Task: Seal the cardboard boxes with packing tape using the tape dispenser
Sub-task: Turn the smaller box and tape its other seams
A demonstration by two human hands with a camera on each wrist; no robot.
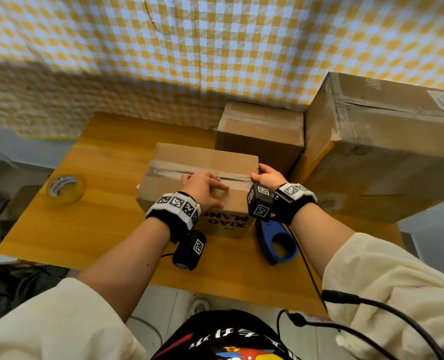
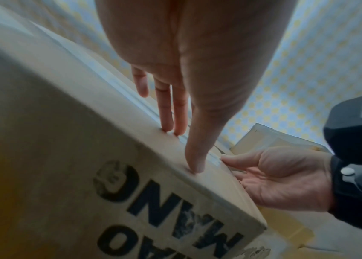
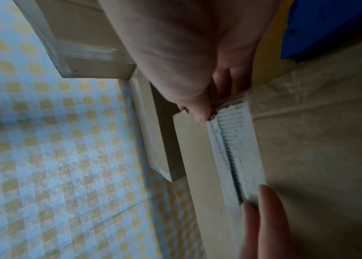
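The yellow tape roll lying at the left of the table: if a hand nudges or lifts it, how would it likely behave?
The tape roll lies flat on its side on the wooden table, so a nudge would probably slide it rather than roll it. Stood on edge, its round shape would likely roll. The open core should give fingers an easy hold, and it is probably light.

Matt cardboard box (image 1: 189, 157), glossy tape roll (image 1: 65, 188), smooth wooden table (image 1: 99, 209), blue plastic dispenser (image 1: 278, 240)

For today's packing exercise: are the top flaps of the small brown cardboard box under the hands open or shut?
Shut. The flaps of the small brown cardboard box lie flat and meet along a dark centre seam; the left hand presses them down.
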